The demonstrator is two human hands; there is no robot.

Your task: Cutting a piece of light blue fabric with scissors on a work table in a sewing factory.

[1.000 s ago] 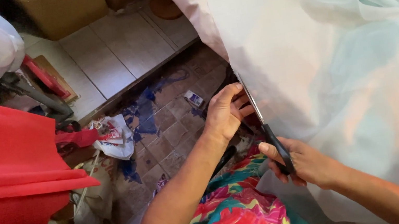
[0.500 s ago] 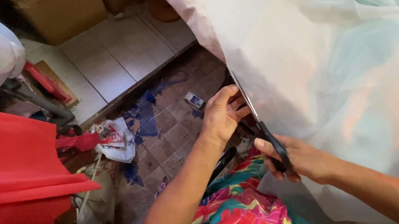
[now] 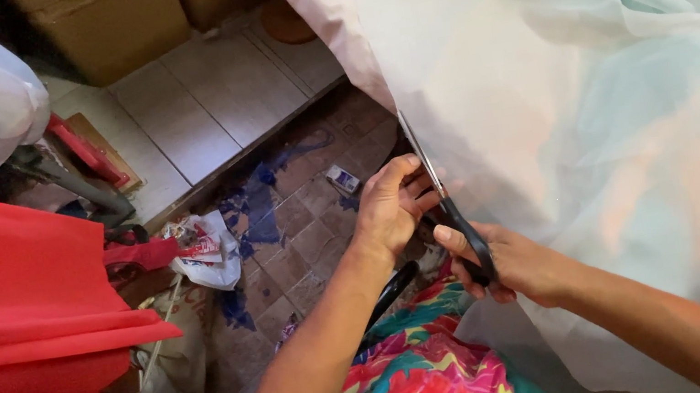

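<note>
At the left lies red fabric (image 3: 5, 303). The left hand (image 3: 390, 204) pinches closed the edge of the pale mint fabric (image 3: 580, 125). Just right of it, the right hand (image 3: 508, 261) grips the scissors (image 3: 448, 205) by their black handles; the blades point up and away along the edge, between both hands.

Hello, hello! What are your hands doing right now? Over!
Right hand shut on scissors, blades along pale green cloth edge. Left hand pinching the cloth beside the blades. Nothing blocking the cut line.
</note>
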